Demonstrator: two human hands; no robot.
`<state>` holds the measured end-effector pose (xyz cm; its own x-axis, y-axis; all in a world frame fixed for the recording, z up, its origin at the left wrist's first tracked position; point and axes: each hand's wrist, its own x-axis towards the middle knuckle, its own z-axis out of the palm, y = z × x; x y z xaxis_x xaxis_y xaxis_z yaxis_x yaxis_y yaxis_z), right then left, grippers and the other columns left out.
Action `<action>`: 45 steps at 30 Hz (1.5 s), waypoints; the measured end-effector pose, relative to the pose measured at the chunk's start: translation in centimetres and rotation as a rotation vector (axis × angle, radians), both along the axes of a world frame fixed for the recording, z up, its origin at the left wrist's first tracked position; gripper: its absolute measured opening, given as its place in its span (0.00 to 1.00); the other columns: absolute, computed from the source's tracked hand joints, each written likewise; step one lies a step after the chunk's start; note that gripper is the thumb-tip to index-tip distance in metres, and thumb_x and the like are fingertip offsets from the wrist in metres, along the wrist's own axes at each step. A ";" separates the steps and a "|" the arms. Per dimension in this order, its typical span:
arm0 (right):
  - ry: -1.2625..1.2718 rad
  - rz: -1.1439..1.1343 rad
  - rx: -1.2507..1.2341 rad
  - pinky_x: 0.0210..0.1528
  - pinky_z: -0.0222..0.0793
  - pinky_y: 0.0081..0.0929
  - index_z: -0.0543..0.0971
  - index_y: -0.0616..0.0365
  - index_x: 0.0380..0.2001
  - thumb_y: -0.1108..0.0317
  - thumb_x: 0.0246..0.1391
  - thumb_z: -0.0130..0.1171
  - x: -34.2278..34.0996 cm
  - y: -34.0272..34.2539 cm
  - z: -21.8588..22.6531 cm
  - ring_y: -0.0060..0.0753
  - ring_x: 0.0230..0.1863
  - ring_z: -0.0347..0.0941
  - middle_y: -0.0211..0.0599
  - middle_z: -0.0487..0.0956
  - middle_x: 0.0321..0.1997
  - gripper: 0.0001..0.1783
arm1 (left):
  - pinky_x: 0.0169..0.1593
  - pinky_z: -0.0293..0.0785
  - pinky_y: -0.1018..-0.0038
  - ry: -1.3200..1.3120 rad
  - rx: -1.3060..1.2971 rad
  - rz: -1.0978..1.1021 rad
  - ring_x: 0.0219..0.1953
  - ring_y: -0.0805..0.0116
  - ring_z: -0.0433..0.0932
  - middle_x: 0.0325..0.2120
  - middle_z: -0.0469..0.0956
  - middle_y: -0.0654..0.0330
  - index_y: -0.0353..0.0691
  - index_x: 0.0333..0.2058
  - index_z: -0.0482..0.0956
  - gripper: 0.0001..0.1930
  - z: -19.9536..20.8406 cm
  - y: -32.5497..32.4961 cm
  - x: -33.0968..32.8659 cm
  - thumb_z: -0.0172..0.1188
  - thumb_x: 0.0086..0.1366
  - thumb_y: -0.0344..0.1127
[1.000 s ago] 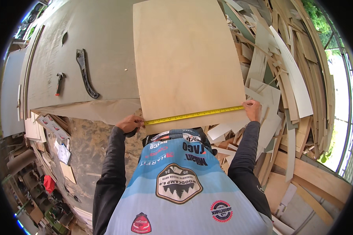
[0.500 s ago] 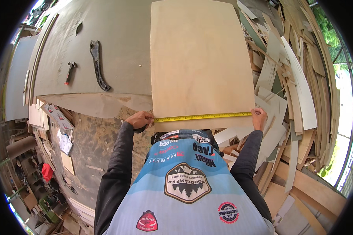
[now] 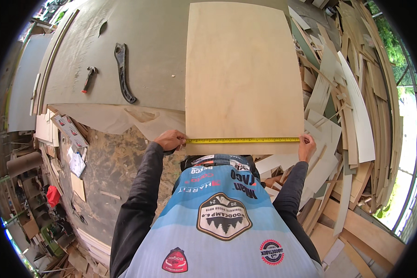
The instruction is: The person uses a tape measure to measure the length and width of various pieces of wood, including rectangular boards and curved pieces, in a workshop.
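Observation:
A yellow tape measure [image 3: 243, 140] is stretched straight across the near end of a pale plywood sheet [image 3: 244, 69]. At the sheet's left edge, my left hand [image 3: 171, 139] is closed on one end of the tape, with a dark part of it partly hidden under the fingers. My right hand [image 3: 306, 147] pinches the tape's other end at the right edge of the sheet. The sheet lies flat, its near edge close to my body.
On the grey-green work surface [image 3: 153, 69], left of the sheet, lie a hammer [image 3: 89, 79], a black curved tool [image 3: 123, 74] and a small dark toothed piece [image 3: 102, 28]. Wood offcuts [image 3: 326, 88] pile up on the right. A red cloth-like item [image 3: 53, 196] sits at lower left.
The view has shifted slightly, so the sheet, tools and hands sit a little differently in the picture. Both hands keep their hold on the tape; its face lies a touch flatter and straighter.

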<state>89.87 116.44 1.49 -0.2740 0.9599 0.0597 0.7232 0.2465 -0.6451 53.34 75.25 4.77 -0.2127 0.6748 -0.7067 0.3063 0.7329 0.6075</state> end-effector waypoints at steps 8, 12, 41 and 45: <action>0.027 -0.025 0.013 0.37 0.73 0.29 0.82 0.63 0.31 0.68 0.48 0.64 0.1 -0.4 -0.1 0.33 0.32 0.79 0.39 0.81 0.30 0.09 | 0.30 0.71 0.71 -0.059 0.060 -0.047 0.24 0.69 0.77 0.23 0.80 0.59 0.32 0.34 0.80 0.14 0.2 0.4 -0.1 0.49 0.63 0.36; 0.034 -0.005 0.020 0.37 0.74 0.29 0.82 0.63 0.32 0.68 0.48 0.65 0.4 -0.4 -0.4 0.33 0.32 0.79 0.40 0.81 0.31 0.10 | 0.31 0.73 0.72 -0.129 0.083 0.031 0.23 0.69 0.77 0.24 0.80 0.58 0.33 0.38 0.81 0.15 -1.5 -0.4 -0.3 0.50 0.61 0.36; 0.056 -0.014 0.043 0.35 0.74 0.28 0.82 0.65 0.34 0.69 0.48 0.66 0.5 -0.6 -0.6 0.33 0.31 0.78 0.41 0.80 0.34 0.12 | 0.27 0.70 0.69 0.021 -0.176 -0.019 0.19 0.68 0.75 0.11 0.74 0.60 0.38 0.15 0.78 0.26 -1.3 1.5 -0.2 0.50 0.61 0.53; 0.056 -0.012 0.038 0.35 0.75 0.28 0.82 0.65 0.34 0.69 0.48 0.67 0.5 -0.5 -0.8 0.34 0.32 0.78 0.41 0.80 0.34 0.12 | 0.30 0.71 0.67 0.078 -0.219 -0.037 0.20 0.65 0.77 0.11 0.75 0.60 0.38 0.15 0.79 0.30 -1.6 1.6 0.1 0.49 0.61 0.60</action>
